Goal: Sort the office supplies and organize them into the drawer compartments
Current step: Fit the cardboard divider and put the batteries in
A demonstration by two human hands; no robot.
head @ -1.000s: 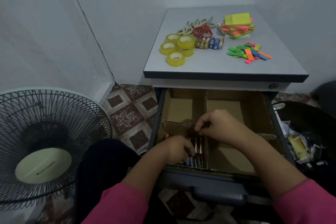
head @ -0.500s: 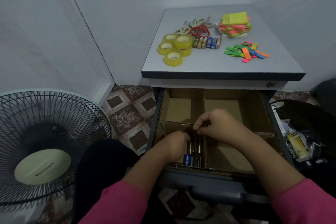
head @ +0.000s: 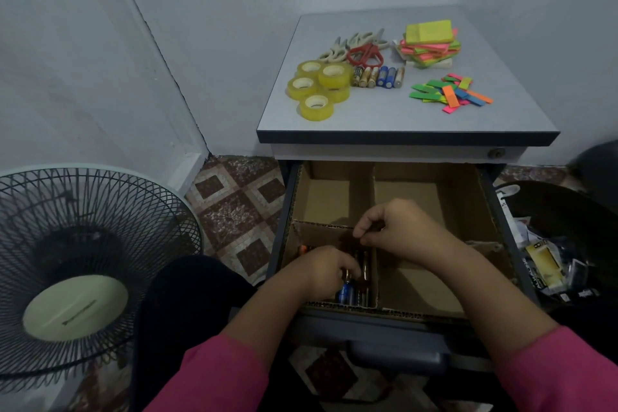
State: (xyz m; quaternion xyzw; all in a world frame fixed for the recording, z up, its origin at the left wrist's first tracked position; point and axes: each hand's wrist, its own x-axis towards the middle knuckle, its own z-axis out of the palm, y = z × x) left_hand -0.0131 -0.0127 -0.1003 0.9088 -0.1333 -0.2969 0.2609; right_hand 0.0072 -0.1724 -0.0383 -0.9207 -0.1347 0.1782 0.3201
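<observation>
The open drawer (head: 468, 207) holds cardboard dividers forming four compartments. Batteries (head: 354, 293) lie in the near left compartment. My left hand (head: 322, 273) reaches into that compartment, its fingers curled over the batteries. My right hand (head: 398, 231) hovers over the dividers' crossing, fingers pinched together; whether it holds anything I cannot tell. On the cabinet top (head: 368, 117) lie yellow tape rolls (head: 317, 87), scissors (head: 363, 50), more batteries (head: 379, 76), a sticky-note stack (head: 429, 43) and loose coloured tabs (head: 449, 94).
A standing fan (head: 77, 264) is at the left on the tiled floor (head: 234, 207). A dark bin (head: 561, 254) with packaging scraps sits right of the drawer. The drawer handle (head: 398, 349) is near my arms. Walls close in behind the cabinet.
My left hand has shifted slightly among the batteries in the near left compartment. My right hand stays pinched over the divider, barely moved.
</observation>
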